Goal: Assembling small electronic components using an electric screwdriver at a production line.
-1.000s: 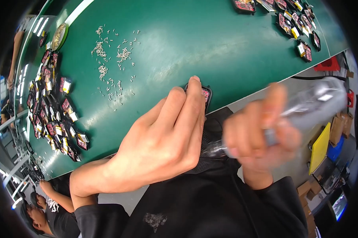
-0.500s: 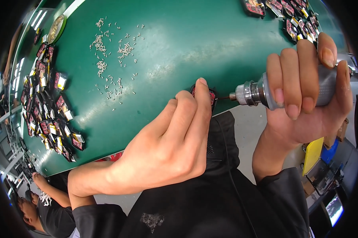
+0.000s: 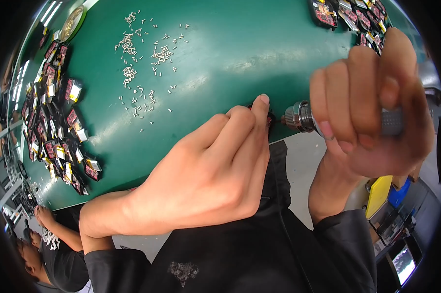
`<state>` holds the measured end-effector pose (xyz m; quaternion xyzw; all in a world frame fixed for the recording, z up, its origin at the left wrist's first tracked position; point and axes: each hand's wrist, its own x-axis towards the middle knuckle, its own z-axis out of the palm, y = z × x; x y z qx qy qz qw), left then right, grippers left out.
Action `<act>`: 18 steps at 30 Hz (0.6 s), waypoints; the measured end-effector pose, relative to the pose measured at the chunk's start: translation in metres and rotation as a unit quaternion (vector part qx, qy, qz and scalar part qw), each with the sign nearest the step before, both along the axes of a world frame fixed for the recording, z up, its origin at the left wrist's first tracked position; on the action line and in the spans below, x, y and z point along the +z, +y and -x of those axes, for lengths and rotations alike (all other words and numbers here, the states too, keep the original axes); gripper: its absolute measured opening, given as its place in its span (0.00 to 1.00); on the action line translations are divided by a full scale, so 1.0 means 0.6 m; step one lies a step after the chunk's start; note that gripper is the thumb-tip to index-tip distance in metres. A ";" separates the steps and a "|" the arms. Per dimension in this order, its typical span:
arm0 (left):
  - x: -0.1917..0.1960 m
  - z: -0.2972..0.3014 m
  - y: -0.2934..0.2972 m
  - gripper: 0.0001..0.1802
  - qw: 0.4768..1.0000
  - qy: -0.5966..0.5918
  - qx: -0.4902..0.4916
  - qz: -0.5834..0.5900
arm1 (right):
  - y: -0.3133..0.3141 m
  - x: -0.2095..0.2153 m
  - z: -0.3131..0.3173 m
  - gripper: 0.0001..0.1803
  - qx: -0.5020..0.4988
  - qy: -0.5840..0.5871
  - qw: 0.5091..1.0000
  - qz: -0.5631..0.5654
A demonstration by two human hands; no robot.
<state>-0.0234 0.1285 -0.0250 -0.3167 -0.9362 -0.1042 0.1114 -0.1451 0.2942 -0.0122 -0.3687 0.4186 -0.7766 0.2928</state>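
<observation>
Now two hands: left hand (image 3: 205, 180) pins one part (image 3: 267, 117), right hand (image 3: 371, 102) grips one driver (image 3: 301, 117).

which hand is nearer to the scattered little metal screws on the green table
Left. The left hand lies just below the screws; the right hand, gripping the electric screwdriver, is farther off to their right.

The green table (image 3: 220, 53) carried small silver screws (image 3: 147, 68); left of them lay dark red-faced parts (image 3: 54, 127).
</observation>
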 end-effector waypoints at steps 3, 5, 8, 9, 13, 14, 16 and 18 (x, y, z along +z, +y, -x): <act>-0.001 0.003 -0.007 0.16 1.000 0.012 -0.012 0.001 | -0.010 0.006 0.001 0.10 0.025 0.006 1.000 0.006; 0.003 0.010 -0.014 0.15 1.000 0.013 -0.020 -0.008 | -0.014 0.011 0.004 0.09 0.044 0.015 0.999 0.016; 0.015 0.003 -0.022 0.14 1.000 -0.007 -0.011 0.018 | -0.034 0.003 -0.022 0.09 -0.021 -0.023 0.999 0.021; 0.023 0.000 -0.023 0.13 0.999 -0.019 -0.013 0.037 | -0.038 0.001 -0.027 0.09 -0.034 -0.022 0.998 0.040; 0.014 -0.013 -0.024 0.11 0.999 -0.015 -0.004 -0.047 | -0.043 -0.011 -0.018 0.12 0.034 -0.057 0.991 0.115; 0.014 -0.018 -0.025 0.10 0.999 -0.008 0.009 -0.046 | -0.043 -0.014 -0.011 0.11 0.065 -0.043 0.987 0.142; 0.031 -0.047 -0.030 0.12 0.999 -0.011 0.035 -0.006 | -0.029 0.007 -0.014 0.09 0.051 -0.076 0.980 0.178; 0.040 -0.091 -0.071 0.18 0.987 0.014 0.136 -0.083 | -0.023 0.012 -0.020 0.10 0.010 -0.135 0.960 0.243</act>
